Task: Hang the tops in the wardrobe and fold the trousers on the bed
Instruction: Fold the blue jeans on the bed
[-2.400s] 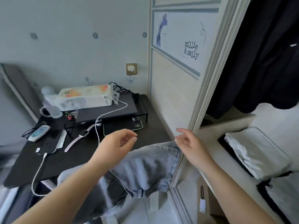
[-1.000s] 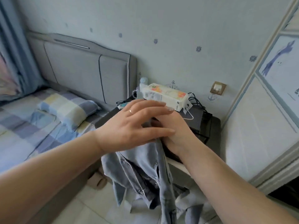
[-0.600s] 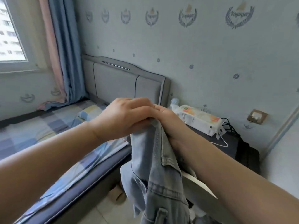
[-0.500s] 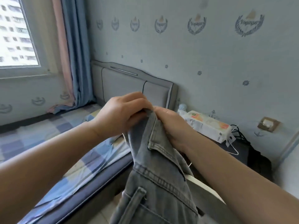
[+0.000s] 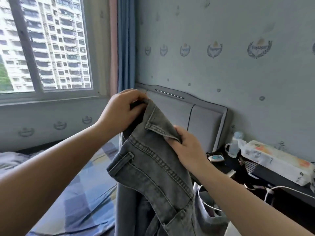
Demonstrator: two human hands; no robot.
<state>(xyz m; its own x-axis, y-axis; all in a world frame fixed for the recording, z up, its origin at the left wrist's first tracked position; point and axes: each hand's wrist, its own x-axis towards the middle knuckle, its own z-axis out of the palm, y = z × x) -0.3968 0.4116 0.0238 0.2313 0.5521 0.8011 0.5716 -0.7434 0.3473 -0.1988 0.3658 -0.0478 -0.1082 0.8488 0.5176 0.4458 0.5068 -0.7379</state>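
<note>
Window (image 5: 46,45): far left, with tower blocks outside; its sill runs along the wall above the bed.
Curtain (image 5: 125,41): blue, hanging between the window and the headboard corner.
Bed (image 5: 81,198): lower left, under a blue checked sheet; its near edge runs down beside the hanging denim, and the sheet towards the window lies flat with nothing on it.
Left hand (image 5: 122,110): raised in front of the headboard, fingers curled round the top edge of the jeans.
Jeans (image 5: 153,171): grey denim, held up in the air between both hands, over the strip where the bed's edge meets the floor; the waistband with a belt loop faces out, the rest hangs down past the bottom of view.
Right hand (image 5: 185,147): lower than the left and just beside it, pinching a folded hem of the jeans between thumb and fingers.
Headboard (image 5: 201,120): grey, padded, against the wall behind the hands.
Tabletop (image 5: 289,198): dark, at the right, touching the headboard's side; its near edge runs off the right border.
Tissue pack (image 5: 274,159): lying along the back of the tabletop by the wall.
White cable (image 5: 279,189): looping over the tabletop's front edge.
</note>
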